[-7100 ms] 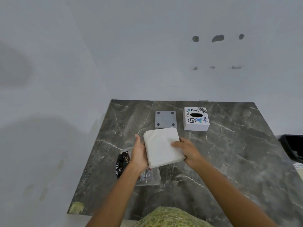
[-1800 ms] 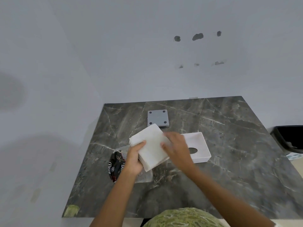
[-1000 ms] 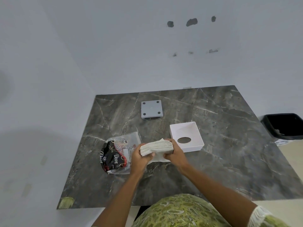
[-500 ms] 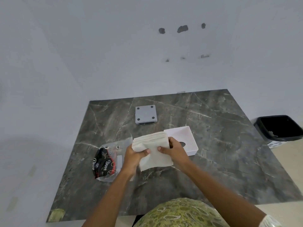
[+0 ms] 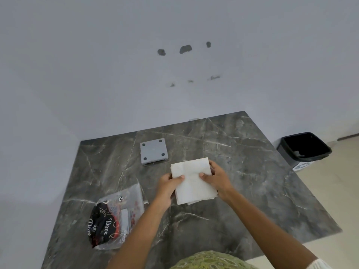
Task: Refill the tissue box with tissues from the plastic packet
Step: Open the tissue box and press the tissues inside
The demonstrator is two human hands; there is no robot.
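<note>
A thick stack of white tissues (image 5: 192, 183) is held flat above the dark marble table (image 5: 252, 171), near its middle. My left hand (image 5: 168, 186) grips the stack's left edge with the thumb on top. My right hand (image 5: 216, 179) grips its right edge the same way. The white tissue box cannot be made out; the stack and my hands cover the spot where it lay. Its grey bottom plate (image 5: 153, 153), with dark feet at the corners, lies further back. The clear plastic packet (image 5: 116, 218) with black and red print lies at the front left.
A white wall rises behind the table and along its left side. A black waste bin (image 5: 305, 148) stands on the floor off the table's right edge. My green patterned clothing (image 5: 209, 261) shows at the bottom.
Both hands have carried the tissue stack to the right and away from me, over the place where the upturned white box lay. The box is now hidden. The packet stays put.
</note>
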